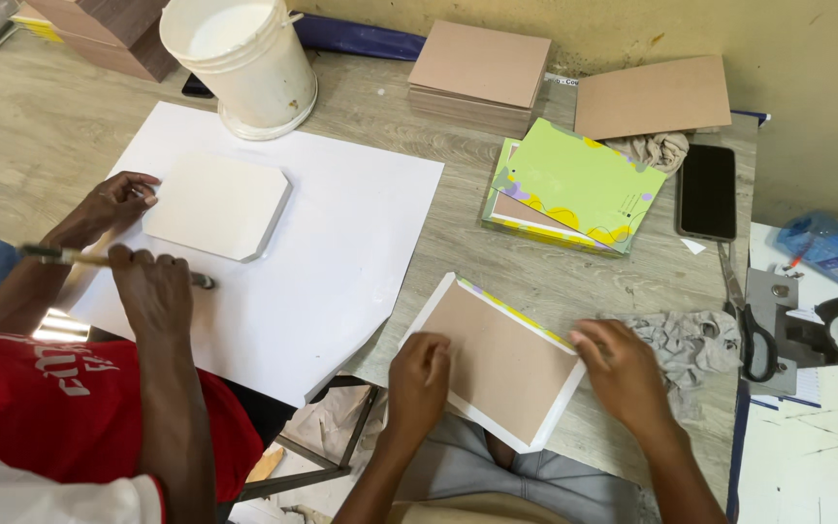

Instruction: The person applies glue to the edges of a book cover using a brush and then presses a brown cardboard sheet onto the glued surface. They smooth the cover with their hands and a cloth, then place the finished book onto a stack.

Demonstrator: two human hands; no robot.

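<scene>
Below the green covers stack, I see brown board on its white wrap sheet: left hand and right hand flat, pressing, gripping nothing. Far edge looks folded; near edges unfolded.

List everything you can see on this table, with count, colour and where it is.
Board with white border: one, brown, front edge under both hands.
Bucket: one, white, top left.
White sheet: one, left half.
Board stack: one, brown, back centre.
Green covers: stack, centre right.
Phone: one, black, right.
Scissors: one, right.
Rag: one, grey, by right hand.
Co-worker's hand: holds brush, left.
Left hand, right hand: pressing the board.
</scene>
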